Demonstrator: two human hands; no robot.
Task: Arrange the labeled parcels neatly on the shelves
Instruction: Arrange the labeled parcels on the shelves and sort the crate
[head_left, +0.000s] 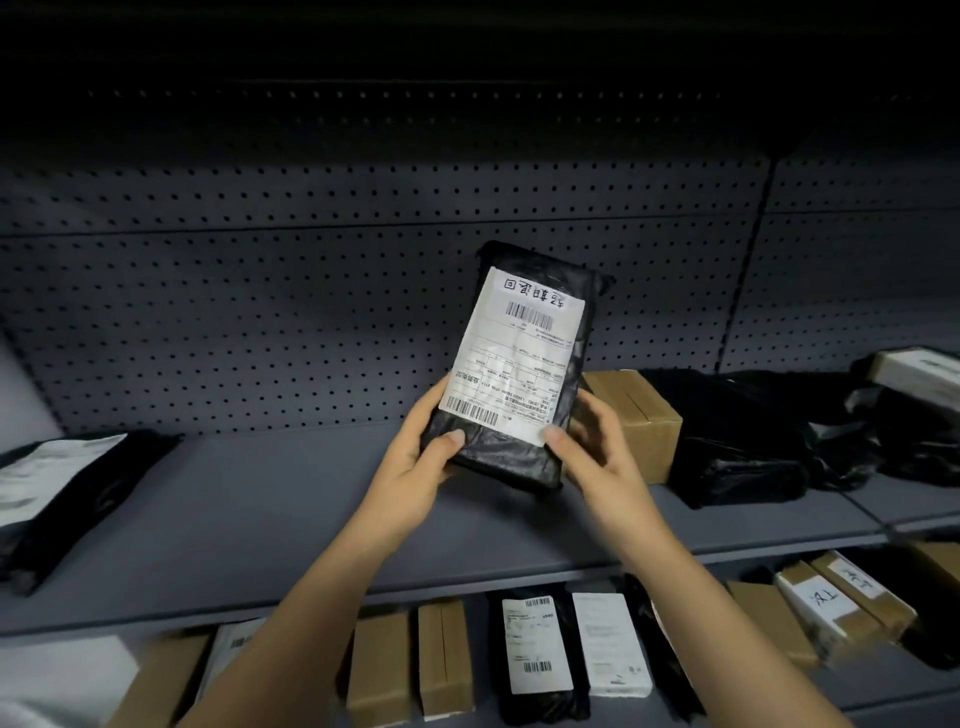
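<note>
Black parcel (519, 460) was up in both hands over the middle of the grey shelf (260, 514), standing nearly upright and leaning a little to the right, with its white label (511, 358) facing me upside down. I saw the left hand (415, 462) gripping the lower left edge, thumb across the front. The right hand (592, 447) gripped the lower right side, thumb on the label's corner. I could not tell whether the bottom edge touched the shelf. Just beside it on the right sat a cardboard box (641, 415), then a heap of black bags (743, 447). Another labelled parcel (67, 483) lay flat at the shelf's left end. Below, the lower shelf (883, 699) carried a row of boxes and parcels.
</note>
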